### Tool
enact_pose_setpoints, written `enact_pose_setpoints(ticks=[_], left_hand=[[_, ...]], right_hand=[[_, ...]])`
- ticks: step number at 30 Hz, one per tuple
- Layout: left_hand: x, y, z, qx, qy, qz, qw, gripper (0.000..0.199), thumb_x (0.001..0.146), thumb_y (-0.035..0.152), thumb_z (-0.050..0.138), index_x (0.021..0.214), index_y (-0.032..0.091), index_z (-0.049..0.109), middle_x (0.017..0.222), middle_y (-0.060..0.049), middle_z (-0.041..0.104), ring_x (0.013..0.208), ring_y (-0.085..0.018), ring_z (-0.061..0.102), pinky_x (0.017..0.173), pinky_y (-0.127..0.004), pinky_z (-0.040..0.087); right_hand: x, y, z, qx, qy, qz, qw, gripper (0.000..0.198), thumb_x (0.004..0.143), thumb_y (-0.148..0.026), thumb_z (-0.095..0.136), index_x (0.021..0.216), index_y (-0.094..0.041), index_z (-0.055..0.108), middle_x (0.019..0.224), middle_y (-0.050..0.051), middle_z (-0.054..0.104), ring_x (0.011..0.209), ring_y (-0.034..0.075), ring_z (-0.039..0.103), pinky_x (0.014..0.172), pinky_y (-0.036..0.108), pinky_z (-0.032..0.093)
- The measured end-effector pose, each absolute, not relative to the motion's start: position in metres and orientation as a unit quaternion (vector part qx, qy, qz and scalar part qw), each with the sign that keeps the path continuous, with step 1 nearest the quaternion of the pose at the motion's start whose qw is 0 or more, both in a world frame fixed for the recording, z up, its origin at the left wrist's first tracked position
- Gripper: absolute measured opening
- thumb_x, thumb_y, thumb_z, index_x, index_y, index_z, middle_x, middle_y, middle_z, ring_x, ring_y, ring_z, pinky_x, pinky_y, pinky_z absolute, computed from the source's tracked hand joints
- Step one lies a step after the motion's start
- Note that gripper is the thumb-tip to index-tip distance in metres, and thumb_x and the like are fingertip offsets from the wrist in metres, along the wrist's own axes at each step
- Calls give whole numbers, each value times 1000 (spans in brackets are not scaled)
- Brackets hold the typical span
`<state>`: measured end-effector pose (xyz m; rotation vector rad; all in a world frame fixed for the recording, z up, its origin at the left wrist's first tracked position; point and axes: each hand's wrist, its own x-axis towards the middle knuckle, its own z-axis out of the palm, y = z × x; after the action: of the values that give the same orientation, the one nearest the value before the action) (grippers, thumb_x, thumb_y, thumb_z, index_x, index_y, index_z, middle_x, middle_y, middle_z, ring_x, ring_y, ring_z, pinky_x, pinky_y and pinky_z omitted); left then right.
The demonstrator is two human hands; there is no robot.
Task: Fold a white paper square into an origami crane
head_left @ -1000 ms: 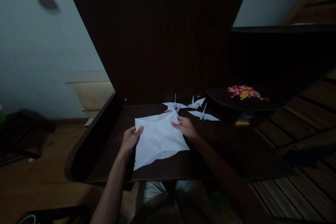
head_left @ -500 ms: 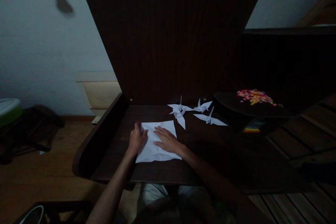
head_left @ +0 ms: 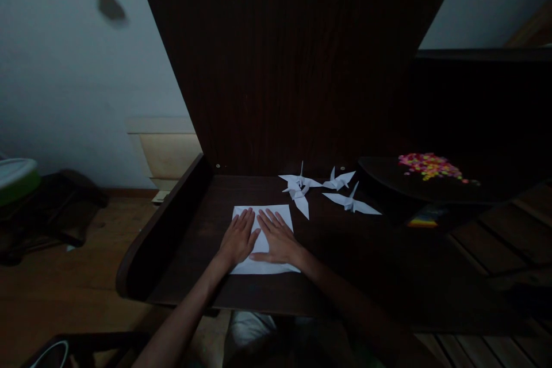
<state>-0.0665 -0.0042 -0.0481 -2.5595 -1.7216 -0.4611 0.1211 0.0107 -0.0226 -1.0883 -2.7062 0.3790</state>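
A square sheet of white paper (head_left: 264, 267) lies flat on the dark wooden desk (head_left: 196, 253), its lower edge towards me. My left hand (head_left: 238, 238) rests on the sheet's left half, palm down with the fingers stretched forward. On the right half, my right hand (head_left: 278, 238) also lies flat, fingers spread and thumb pointing left. Both hands hold nothing, and they cover much of the paper. Behind the sheet to the right stand several folded white paper cranes, among them one crane (head_left: 351, 203) with wings spread wide.
A heap of small pink, red and yellow pieces (head_left: 431, 166) sits on a rounded dark shelf (head_left: 388, 181) at the right. A raised side panel (head_left: 159, 224) borders the desk on the left. The tall dark back board (head_left: 276, 69) rises behind.
My left hand has gone from the paper's left edge, thumb on top, to lying flat on it. The sheet looks flatter. The view has shifted slightly.
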Motion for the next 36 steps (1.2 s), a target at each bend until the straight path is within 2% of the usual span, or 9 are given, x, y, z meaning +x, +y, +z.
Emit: enact_pose_setpoints(ticks=[4, 9, 13, 18, 21, 25, 28, 31, 36], left_hand=[[-69, -4, -49, -815, -564, -133, 14, 85, 87, 67, 37, 147, 7, 28, 153, -21, 28, 143, -34, 21, 113, -51, 27], [-71, -3, -47, -818, -563, -117, -3, 119, 64, 87, 46, 148, 5, 24, 153, -24, 24, 143, -38, 15, 115, -51, 20], [-74, -2, -45, -825, -556, -101, -19, 126, 58, 90, 48, 148, 4, 25, 154, -25, 21, 143, -40, 13, 115, -52, 18], [-77, -4, -38, -838, -537, -94, -12, 119, 64, 87, 46, 148, 6, 26, 153, -26, 21, 143, -41, 14, 113, -55, 20], [-72, -10, -31, -854, -516, -65, -21, 104, 75, 81, 41, 146, 4, 30, 152, -27, 24, 142, -41, 16, 112, -55, 22], [-60, -23, -28, -873, -485, -27, -41, 68, 97, 53, 26, 145, 5, 33, 153, -23, 25, 143, -37, 17, 112, -52, 24], [-53, -32, -32, -866, -497, -43, -26, 63, 99, 46, 22, 146, 5, 29, 154, -21, 23, 144, -35, 13, 114, -52, 20], [-50, -38, -34, -868, -491, -71, -20, 77, 93, 61, 29, 149, 7, 25, 155, -19, 19, 145, -35, 9, 115, -52, 17], [-54, -44, -38, -862, -498, -89, -18, 98, 81, 77, 37, 150, 10, 21, 156, -19, 18, 144, -38, 9, 114, -56, 15]], right_hand=[[137, 10, -23, -367, -916, 137, 83, 119, 70, -83, 47, 151, -2, 14, 158, 18, 4, 145, 33, -5, 118, 47, 1], [167, -1, -26, -349, -923, 125, 103, 124, 65, -85, 50, 148, 1, 20, 156, 23, 10, 145, 35, 1, 118, 50, 6], [185, -11, -26, -341, -926, 111, 120, 121, 66, -84, 52, 147, 1, 24, 154, 25, 16, 145, 36, 8, 117, 53, 7], [196, -8, -13, -335, -929, 122, 100, 120, 64, -85, 53, 146, -2, 28, 153, 23, 24, 143, 35, 18, 117, 54, 2], [189, 2, 0, -352, -924, 116, 96, 90, 77, -75, 51, 137, -8, 48, 145, 21, 41, 135, 34, 37, 116, 55, 5], [162, 14, 4, -426, -894, 76, 116, 37, 92, -40, 50, 104, -11, 71, 115, 16, 67, 112, 28, 57, 115, 48, 19], [140, 18, -7, -440, -881, 73, 161, 31, 90, -26, 50, 111, -11, 67, 126, 17, 60, 121, 28, 51, 110, 44, 31], [130, 21, -23, -404, -892, 103, 176, 43, 94, -24, 39, 132, -10, 53, 146, 14, 43, 138, 24, 34, 115, 43, 26], [131, 25, -34, -387, -905, 107, 143, 50, 100, -35, 29, 146, -15, 36, 154, 7, 30, 144, 22, 20, 118, 46, 15]])
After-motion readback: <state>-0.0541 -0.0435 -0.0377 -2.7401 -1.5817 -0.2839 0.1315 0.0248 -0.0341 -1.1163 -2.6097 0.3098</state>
